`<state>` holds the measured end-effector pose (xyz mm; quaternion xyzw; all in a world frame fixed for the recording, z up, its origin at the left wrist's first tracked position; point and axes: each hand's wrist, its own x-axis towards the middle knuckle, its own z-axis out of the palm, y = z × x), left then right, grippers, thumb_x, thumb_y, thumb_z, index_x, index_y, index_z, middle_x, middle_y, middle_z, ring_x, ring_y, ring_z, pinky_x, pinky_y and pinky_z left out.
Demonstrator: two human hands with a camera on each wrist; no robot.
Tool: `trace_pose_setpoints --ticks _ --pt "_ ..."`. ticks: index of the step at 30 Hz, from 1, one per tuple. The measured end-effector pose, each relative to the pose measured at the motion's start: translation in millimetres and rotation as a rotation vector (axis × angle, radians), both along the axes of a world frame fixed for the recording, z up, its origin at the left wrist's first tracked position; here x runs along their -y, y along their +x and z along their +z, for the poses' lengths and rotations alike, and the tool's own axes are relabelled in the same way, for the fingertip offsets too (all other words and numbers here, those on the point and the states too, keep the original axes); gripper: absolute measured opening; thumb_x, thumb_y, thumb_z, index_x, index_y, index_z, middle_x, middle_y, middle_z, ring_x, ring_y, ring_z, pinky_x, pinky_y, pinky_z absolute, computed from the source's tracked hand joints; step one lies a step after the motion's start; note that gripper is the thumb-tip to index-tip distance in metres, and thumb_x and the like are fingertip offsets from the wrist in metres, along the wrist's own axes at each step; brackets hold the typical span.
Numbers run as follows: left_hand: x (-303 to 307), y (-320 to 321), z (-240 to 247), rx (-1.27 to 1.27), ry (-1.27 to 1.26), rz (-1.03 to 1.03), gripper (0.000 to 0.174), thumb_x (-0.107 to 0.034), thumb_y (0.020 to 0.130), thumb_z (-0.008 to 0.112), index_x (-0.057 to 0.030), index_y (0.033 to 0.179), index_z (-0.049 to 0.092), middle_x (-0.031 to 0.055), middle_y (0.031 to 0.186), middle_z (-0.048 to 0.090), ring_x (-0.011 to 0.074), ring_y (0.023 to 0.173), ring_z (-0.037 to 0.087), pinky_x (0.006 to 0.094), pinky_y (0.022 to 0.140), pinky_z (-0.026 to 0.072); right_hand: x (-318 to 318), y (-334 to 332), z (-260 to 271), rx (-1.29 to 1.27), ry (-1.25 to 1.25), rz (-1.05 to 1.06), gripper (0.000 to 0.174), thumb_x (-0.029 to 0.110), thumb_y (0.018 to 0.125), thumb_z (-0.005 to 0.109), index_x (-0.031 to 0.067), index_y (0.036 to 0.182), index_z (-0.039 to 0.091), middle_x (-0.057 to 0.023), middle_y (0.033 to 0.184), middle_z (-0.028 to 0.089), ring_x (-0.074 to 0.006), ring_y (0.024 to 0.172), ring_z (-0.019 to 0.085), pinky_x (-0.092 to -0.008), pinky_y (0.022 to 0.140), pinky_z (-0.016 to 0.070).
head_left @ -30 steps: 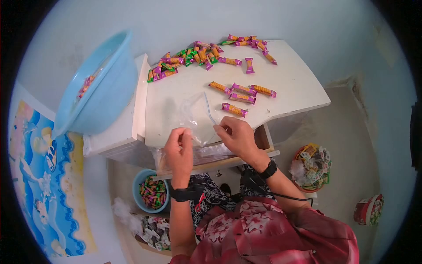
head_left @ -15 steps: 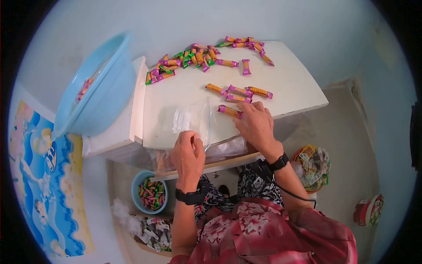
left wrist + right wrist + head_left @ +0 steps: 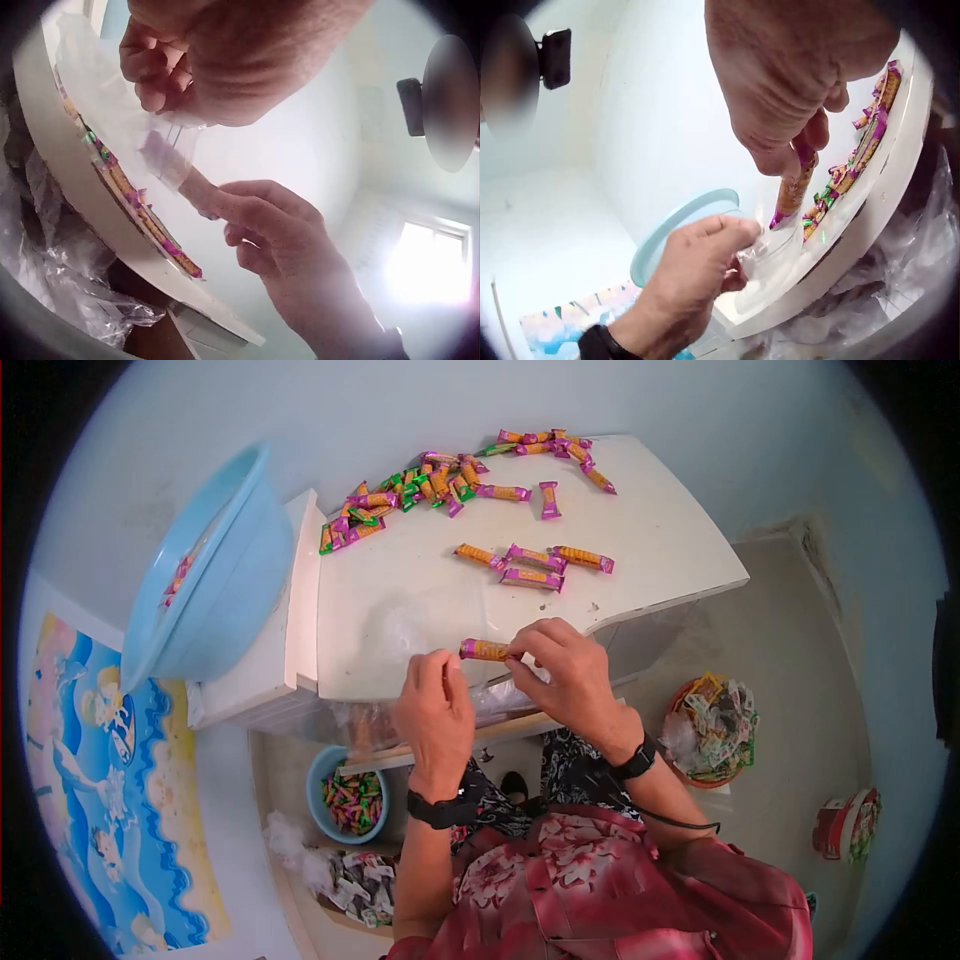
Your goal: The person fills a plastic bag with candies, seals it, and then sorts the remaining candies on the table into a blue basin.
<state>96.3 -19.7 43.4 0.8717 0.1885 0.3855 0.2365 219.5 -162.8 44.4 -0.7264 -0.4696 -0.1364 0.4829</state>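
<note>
One wrapped bar (image 3: 484, 650) is pinched by thumb and fingers of the right hand (image 3: 572, 675) in the head view, above the near part of a white table (image 3: 640, 510). At its left, a clear plastic bag (image 3: 400, 632) is pinched by the left hand (image 3: 437, 715), its fingers bent. Four loose bars (image 3: 533, 578) are grouped farther back; purple and green packets (image 3: 437, 482) are heaped at far left, beyond a tilted blue basin (image 3: 240, 580).

From the left wrist, the bag's mouth is held by the left fingertips, and the bar's purple end is seen through the film; whether it is inside or behind cannot be told.

From the right wrist, the bar is gripped by its upper end, its lower end beside the bag. Crumpled plastic (image 3: 922, 247) is seen at near right, below the tabletop.
</note>
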Motion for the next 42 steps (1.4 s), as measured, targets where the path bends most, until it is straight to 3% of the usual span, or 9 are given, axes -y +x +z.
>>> trace_pose_setpoints --ticks 5,8,11,14,17,23,28,37,42 --pt "13.7 5.5 2.3 0.07 -0.033 -0.148 0.007 -0.007 0.102 0.063 -0.006 0.108 0.064 0.0131 0.093 0.065 0.035 0.077 0.066 0.0424 0.065 0.0516 -16.7 -0.6 -9.3 -0.044 0.021 0.173 0.014 0.009 0.084 0.079 0.0091 0.095 0.07 -0.0084 0.094 0.07 -0.0294 0.083 0.067 -0.0393 0.068 0.054" --pt "12.2 6.4 1.7 0.123 -0.145 -0.211 0.007 -0.006 0.102 0.064 -0.0054 0.108 0.064 0.0126 0.092 0.064 0.0341 0.076 0.065 0.0427 0.065 0.0514 -17.8 11.7 -8.9 -0.495 -0.157 0.234 0.016 0.015 0.086 0.08 0.0066 0.098 0.074 -0.0118 0.086 0.071 -0.0303 0.074 0.067 -0.0389 0.064 0.0509" --pt "12.3 9.8 -4.6 0.112 -0.116 -0.267 0.008 -0.006 0.102 0.064 -0.0028 0.109 0.066 0.0105 0.092 0.062 0.0221 0.073 0.059 0.0341 0.064 0.0482 -28.0 11.9 -20.9 -0.365 -0.209 0.109 0.019 0.009 0.086 0.08 -0.0015 0.099 0.07 -0.0093 0.065 0.058 -0.0152 0.061 0.048 -0.0335 0.056 0.0415" --pt "6.6 8.6 -10.7 0.11 -0.11 -0.255 0.008 -0.006 0.102 0.064 -0.0036 0.11 0.066 0.0097 0.092 0.062 0.0205 0.071 0.057 0.0336 0.064 0.0475 -40.6 17.2 -29.1 -0.454 -0.242 0.174 0.026 0.015 0.086 0.08 -0.0038 0.1 0.07 -0.0109 0.061 0.057 -0.0164 0.058 0.051 -0.0381 0.055 0.0434" --pt "-0.5 4.2 -15.5 0.095 -0.131 -0.223 0.009 -0.006 0.103 0.064 -0.0034 0.111 0.066 0.0091 0.092 0.061 0.0196 0.072 0.056 0.0331 0.065 0.0469 -41.7 18.1 -25.0 -0.733 -0.341 0.348 0.028 0.026 0.087 0.078 0.0078 0.109 0.076 -0.0129 0.084 0.072 -0.0339 0.071 0.068 -0.0431 0.064 0.053" --pt "-13.2 -23.6 -9.3 0.19 -0.177 0.004 0.015 -0.009 0.101 0.067 -0.0024 0.114 0.066 0.0079 0.101 0.066 0.0191 0.081 0.059 0.0316 0.072 0.0483 -43.9 5.6 -19.8 -0.139 -0.352 0.084 0.017 0.017 0.084 0.074 0.0078 0.099 0.074 -0.0113 0.1 0.067 -0.0385 0.081 0.069 -0.0475 0.066 0.0548" --pt "-66.7 -39.0 -19.6 0.143 0.016 0.175 0.023 -0.012 0.096 0.071 -0.0021 0.117 0.068 0.0101 0.103 0.068 0.0254 0.083 0.065 0.0378 0.074 0.0529 -54.4 6.7 -32.9 -0.065 -0.295 0.027 0.011 0.016 0.086 0.072 0.0051 0.088 0.072 -0.0115 0.093 0.067 -0.0393 0.08 0.068 -0.0489 0.066 0.0543" --pt "-103.5 -62.3 -44.5 0.241 -0.826 0.026 0.014 -0.009 0.096 0.073 -0.0032 0.109 0.071 -0.0004 0.094 0.071 0.0077 0.078 0.061 0.0233 0.067 0.0476 -58.8 5.6 -45.2 -0.066 -0.326 -0.056 0.016 0.02 0.086 0.074 0.0047 0.081 0.071 -0.0121 0.086 0.068 -0.04 0.073 0.068 -0.0496 0.062 0.0527" --pt "-102.6 -85.9 -54.7 0.16 -0.752 0.053 0.026 -0.011 0.098 0.073 -0.0041 0.122 0.068 0.0001 0.1 0.071 0.0089 0.084 0.062 0.0243 0.074 0.0489 -58.0 1.1 -34.9 -0.095 -0.302 -0.039 0.018 0.021 0.086 0.074 0.0044 0.08 0.07 -0.0127 0.085 0.068 -0.0407 0.073 0.068 -0.0495 0.061 0.0522"
